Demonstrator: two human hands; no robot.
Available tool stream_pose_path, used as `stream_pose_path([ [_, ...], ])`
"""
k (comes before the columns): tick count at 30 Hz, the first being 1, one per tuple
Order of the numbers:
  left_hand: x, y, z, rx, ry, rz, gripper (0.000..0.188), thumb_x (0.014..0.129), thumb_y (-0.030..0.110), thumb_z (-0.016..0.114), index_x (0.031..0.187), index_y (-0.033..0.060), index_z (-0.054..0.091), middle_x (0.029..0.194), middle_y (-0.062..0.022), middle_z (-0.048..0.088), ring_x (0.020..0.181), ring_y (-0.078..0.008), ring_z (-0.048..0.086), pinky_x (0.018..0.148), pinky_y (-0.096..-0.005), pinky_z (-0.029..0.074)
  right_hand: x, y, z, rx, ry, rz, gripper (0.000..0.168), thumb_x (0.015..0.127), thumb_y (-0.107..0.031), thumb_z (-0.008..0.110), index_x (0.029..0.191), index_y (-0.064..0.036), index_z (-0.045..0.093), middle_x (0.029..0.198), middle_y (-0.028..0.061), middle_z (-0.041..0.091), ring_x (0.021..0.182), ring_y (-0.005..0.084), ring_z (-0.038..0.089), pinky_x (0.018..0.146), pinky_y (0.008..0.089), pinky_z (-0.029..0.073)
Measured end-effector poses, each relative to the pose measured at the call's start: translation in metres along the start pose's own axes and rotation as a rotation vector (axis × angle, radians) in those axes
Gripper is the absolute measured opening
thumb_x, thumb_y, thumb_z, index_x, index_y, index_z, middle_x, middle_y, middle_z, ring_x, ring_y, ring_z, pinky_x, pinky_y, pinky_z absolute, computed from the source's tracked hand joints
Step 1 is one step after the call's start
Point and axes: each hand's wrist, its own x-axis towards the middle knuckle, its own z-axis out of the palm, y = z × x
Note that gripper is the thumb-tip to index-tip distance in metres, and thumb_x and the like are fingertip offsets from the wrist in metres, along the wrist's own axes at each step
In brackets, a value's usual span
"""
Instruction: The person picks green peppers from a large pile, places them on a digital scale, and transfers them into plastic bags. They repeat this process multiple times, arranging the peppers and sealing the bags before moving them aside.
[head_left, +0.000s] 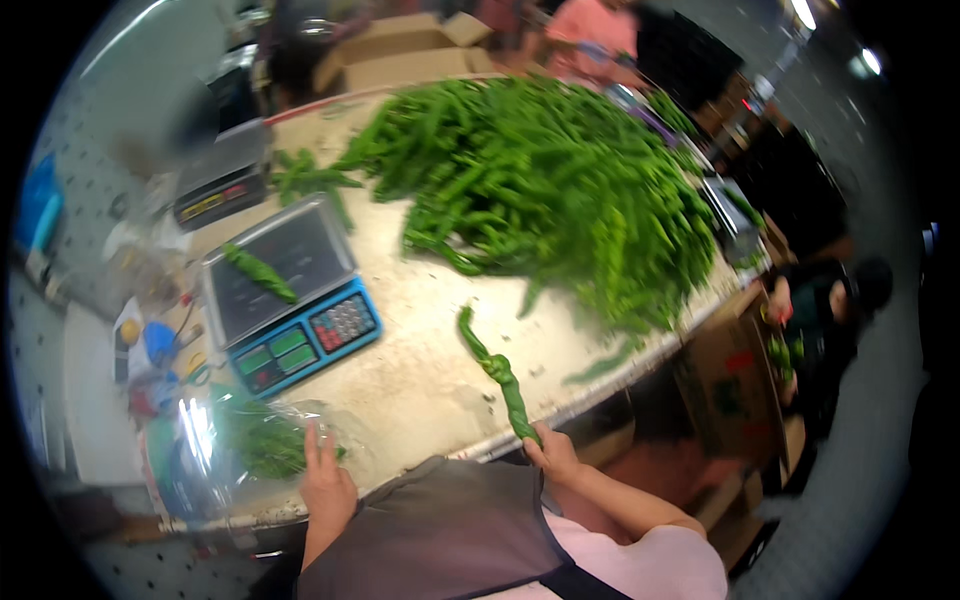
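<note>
My right hand (555, 454) grips the lower end of a long green chili pepper (514, 405) at the table's near edge. A second, curved green pepper (470, 334) meets its far end; whether it is held too I cannot tell. My left hand (328, 478) has two fingers stretched out at the side of a clear plastic bag (199, 450) with green peppers (270, 442) in it. Whether those fingers pinch the plastic is unclear. Beyond my left hand, one wrinkled green pepper (260, 274) lies on the pan of a blue digital scale (307, 341).
A large heap of green peppers (540, 187) covers the table's far side. Behind the blue scale stands a second scale (225, 176), with a few peppers (311, 176) beside it. Cardboard boxes (727, 382) stand at the right. Other people (592, 37) work across the table and at the right.
</note>
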Motion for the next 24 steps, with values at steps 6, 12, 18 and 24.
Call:
stream_pose_path([
  [6, 0.010, -0.008, 0.021, 0.045, -0.052, 0.070, 0.065, 0.073, -0.007, 0.052, 0.137, -0.0022, 0.042, 0.150, -0.0167, 0.038, 0.115, -0.0388, 0.056, 0.082, -0.0439, 0.053, -0.157, 0.086, -0.010, -0.102, 0.138, 0.384, 0.028, 0.094, -0.033, 0.055, 0.099, -0.006, 0.055, 0.075, 0.0237, 0.063, 0.072, 0.0451, 0.062, 0.062, 0.0525, 0.047],
  [12, 0.016, -0.002, 0.026, 0.113, -0.136, 0.062, 0.066, 0.074, -0.005, 0.053, 0.139, -0.0030, 0.039, 0.151, -0.0177, 0.034, 0.112, -0.0397, 0.058, 0.082, -0.0438, 0.052, -0.188, 0.187, -0.016, 0.255, 0.358, 0.822, 0.045, 0.093, -0.043, 0.058, 0.091, 0.002, 0.059, 0.068, 0.0163, 0.065, 0.069, 0.0338, 0.066, 0.065, 0.0451, 0.050],
  [18, 0.012, 0.001, 0.026, 0.073, -0.142, 0.027, 0.068, 0.072, -0.005, 0.053, 0.138, -0.0058, 0.038, 0.152, -0.0185, 0.032, 0.112, -0.0413, 0.057, 0.082, -0.0461, 0.051, -0.068, 0.192, -0.068, -0.073, 0.606, 0.579, 0.040, 0.085, -0.038, 0.068, 0.097, 0.000, 0.060, 0.084, 0.0159, 0.068, 0.081, 0.0303, 0.066, 0.074, 0.0392, 0.052],
  [24, -0.001, 0.006, 0.025, 0.036, -0.103, -0.003, 0.067, 0.071, -0.005, 0.053, 0.136, -0.0097, 0.037, 0.150, -0.0235, 0.032, 0.110, -0.0439, 0.056, 0.082, -0.0470, 0.050, 0.110, 0.101, -0.140, -0.240, 0.607, 0.238, 0.041, 0.084, -0.031, 0.074, 0.110, -0.006, 0.053, 0.104, 0.0124, 0.057, 0.096, 0.0325, 0.059, 0.075, 0.0416, 0.048],
])
